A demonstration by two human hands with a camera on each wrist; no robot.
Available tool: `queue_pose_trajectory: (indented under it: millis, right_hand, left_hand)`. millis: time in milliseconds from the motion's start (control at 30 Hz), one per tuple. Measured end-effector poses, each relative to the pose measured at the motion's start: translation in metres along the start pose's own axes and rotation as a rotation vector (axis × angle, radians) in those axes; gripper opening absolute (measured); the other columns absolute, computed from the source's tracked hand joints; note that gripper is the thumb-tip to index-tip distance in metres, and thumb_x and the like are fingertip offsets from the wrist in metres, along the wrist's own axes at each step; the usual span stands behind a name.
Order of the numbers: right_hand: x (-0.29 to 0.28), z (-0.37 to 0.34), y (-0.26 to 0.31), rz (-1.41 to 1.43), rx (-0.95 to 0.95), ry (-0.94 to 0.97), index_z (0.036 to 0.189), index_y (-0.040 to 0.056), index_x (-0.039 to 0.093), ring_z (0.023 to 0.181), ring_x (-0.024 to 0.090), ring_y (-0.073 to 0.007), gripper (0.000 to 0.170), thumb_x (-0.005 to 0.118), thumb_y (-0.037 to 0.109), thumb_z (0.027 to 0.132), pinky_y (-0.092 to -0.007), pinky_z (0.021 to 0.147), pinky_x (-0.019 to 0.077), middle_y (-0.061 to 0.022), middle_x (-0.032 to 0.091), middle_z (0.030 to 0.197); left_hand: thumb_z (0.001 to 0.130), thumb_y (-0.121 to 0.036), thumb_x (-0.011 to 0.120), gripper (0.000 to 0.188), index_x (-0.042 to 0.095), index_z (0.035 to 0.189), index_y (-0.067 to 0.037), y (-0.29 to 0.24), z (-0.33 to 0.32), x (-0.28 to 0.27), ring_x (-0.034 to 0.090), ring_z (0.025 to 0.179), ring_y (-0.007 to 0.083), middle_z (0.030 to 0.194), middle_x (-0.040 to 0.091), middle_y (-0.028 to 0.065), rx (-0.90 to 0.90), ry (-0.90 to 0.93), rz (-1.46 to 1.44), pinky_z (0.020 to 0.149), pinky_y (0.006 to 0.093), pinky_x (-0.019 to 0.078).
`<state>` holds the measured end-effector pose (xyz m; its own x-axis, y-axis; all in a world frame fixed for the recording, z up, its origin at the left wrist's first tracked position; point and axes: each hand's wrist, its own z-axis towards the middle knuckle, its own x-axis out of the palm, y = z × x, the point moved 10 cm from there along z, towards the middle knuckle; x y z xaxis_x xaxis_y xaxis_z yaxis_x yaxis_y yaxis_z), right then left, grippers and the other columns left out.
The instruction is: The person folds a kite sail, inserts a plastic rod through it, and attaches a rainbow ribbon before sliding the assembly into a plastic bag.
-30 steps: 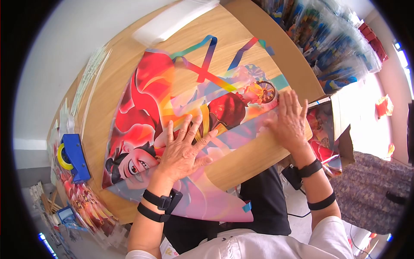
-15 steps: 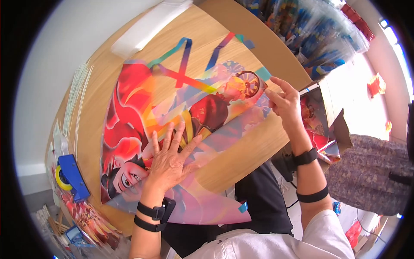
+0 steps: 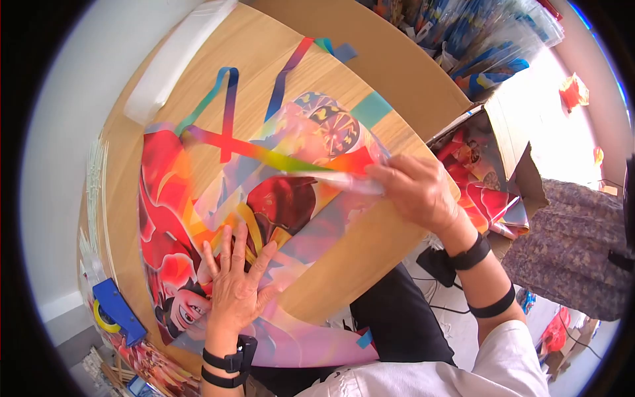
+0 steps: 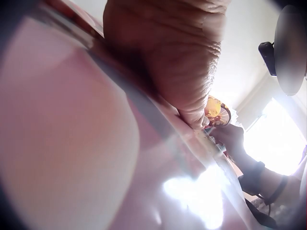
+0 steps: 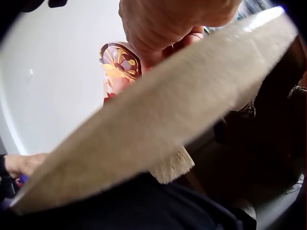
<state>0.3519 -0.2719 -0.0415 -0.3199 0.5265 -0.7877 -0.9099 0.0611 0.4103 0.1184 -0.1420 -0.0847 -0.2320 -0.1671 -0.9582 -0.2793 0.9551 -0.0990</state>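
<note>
A thin, glossy sheet [image 3: 281, 198] printed with a red cartoon character lies across the wooden table. My left hand [image 3: 238, 284] rests on it palm down, fingers spread, near the printed face. At the sheet's right end my right hand [image 3: 417, 192] grips its edge with curled fingers; that end is lifted and blurred. In the right wrist view a printed wheel [image 5: 119, 62] stands up beside my right fingers, above the table edge [image 5: 158, 115]. Rainbow ribbons [image 3: 228, 112] cross the table behind the sheet, one running over it towards my right hand.
A blue tape dispenser [image 3: 122, 311] with yellow tape stands at the left edge, below thin white rods [image 3: 98, 178]. A clear plastic bundle [image 3: 178, 59] lies at the back left. Bagged goods [image 3: 489, 46] fill the far right, and an open carton [image 3: 529, 178] holds more printed sheets.
My right hand has gone from lying flat by the sheet's wheel end to gripping and lifting that edge. The left hand stays pressed on the sheet. The head view has shifted.
</note>
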Motion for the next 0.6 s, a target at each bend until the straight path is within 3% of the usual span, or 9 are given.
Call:
queue_pose_trajectory:
  millis: [33,67,300,367,600]
  right_hand:
    - [-0.002,-0.004,0.012,-0.061,-0.101,-0.045,0.104,0.0052,0.067,0.061,0.058,-0.0232,0.034,0.068,0.007,0.07,-0.0342,0.054,0.0483,-0.0076,0.057,0.079]
    - [0.002,-0.007,0.017,-0.172,-0.129,0.041,0.107,0.0058,0.067,0.063,0.058,-0.0203,0.041,0.068,0.008,0.066,-0.0327,0.054,0.0482,-0.0075,0.057,0.085]
    - [0.001,-0.01,0.014,-0.142,-0.158,-0.014,0.109,0.0047,0.068,0.064,0.057,-0.018,0.043,0.068,0.008,0.065,-0.0307,0.054,0.0477,-0.0081,0.055,0.084]
    - [-0.001,-0.009,0.015,-0.154,-0.177,-0.042,0.105,0.0045,0.07,0.064,0.056,-0.0175,0.041,0.068,0.008,0.064,-0.0306,0.053,0.0474,-0.0072,0.055,0.083]
    - [-0.004,-0.002,0.006,-0.108,-0.137,-0.003,0.102,0.0051,0.071,0.057,0.053,-0.0157,0.039,0.07,0.006,0.062,-0.03,0.049,0.0449,-0.0036,0.049,0.073]
  left_hand:
    - [0.089,-0.061,0.05,0.068,0.035,0.148,-0.032,0.0,0.0,0.001,0.012,0.146,0.0426,0.159,0.017,0.0195,0.004,0.008,-0.005,0.114,0.0616,0.0004]
    - [0.089,-0.061,0.049,0.068,0.036,0.148,-0.032,0.0,0.0,0.001,0.012,0.146,0.0429,0.158,0.017,0.02,0.004,0.014,0.001,0.114,0.0617,0.0006]
    - [0.089,-0.065,0.046,0.068,0.036,0.148,-0.032,0.003,0.001,0.006,0.013,0.145,0.0437,0.157,0.019,0.0218,0.006,0.034,0.0,0.114,0.0625,0.0014]
    - [0.083,-0.06,0.057,0.066,0.045,0.142,-0.035,0.006,0.001,0.004,0.014,0.145,0.043,0.157,0.021,0.0195,-0.023,0.005,-0.077,0.112,0.0666,-0.0012]
    - [0.081,-0.06,0.06,0.067,0.045,0.142,-0.037,0.007,0.0,0.007,0.016,0.144,0.044,0.157,0.021,0.0191,-0.026,0.007,-0.095,0.112,0.0673,0.0006]
